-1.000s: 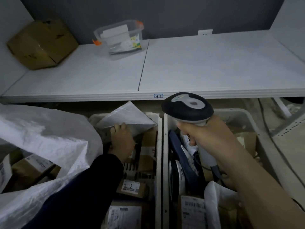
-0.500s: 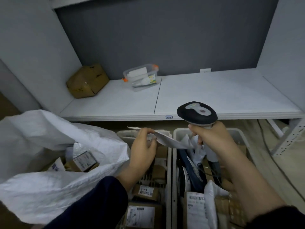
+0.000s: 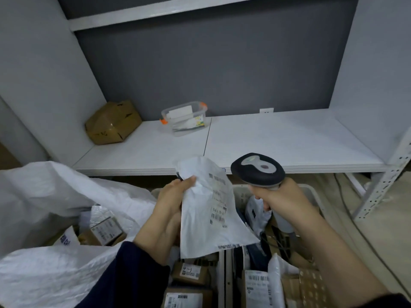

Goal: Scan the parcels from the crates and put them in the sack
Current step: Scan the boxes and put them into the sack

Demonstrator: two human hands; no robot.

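Observation:
My left hand [image 3: 171,210] grips a white poly-mailer parcel [image 3: 200,223] by its left edge and holds it upright above the crates, its printed label facing me. My right hand [image 3: 282,201] grips the handle of a black and grey barcode scanner [image 3: 258,171], whose head sits just right of the parcel's top. Below, two pale crates [image 3: 311,192] stand side by side, filled with several labelled cardboard boxes and mailers [image 3: 255,283]. At the left, a big white woven sack [image 3: 55,196] lies open, with a few boxed parcels [image 3: 106,227] inside.
A white shelf [image 3: 278,141] runs across behind the crates. On it sit a dented cardboard box [image 3: 112,122] at the left and a clear plastic tub with orange clips [image 3: 184,117]. A perforated white shelf post [image 3: 382,178] and a loose cable stand at the right.
My left hand has lifted the white mailer out of the left crate and turned it label-up beside the scanner. The camera has tilted up, showing more of the shelf and wall.

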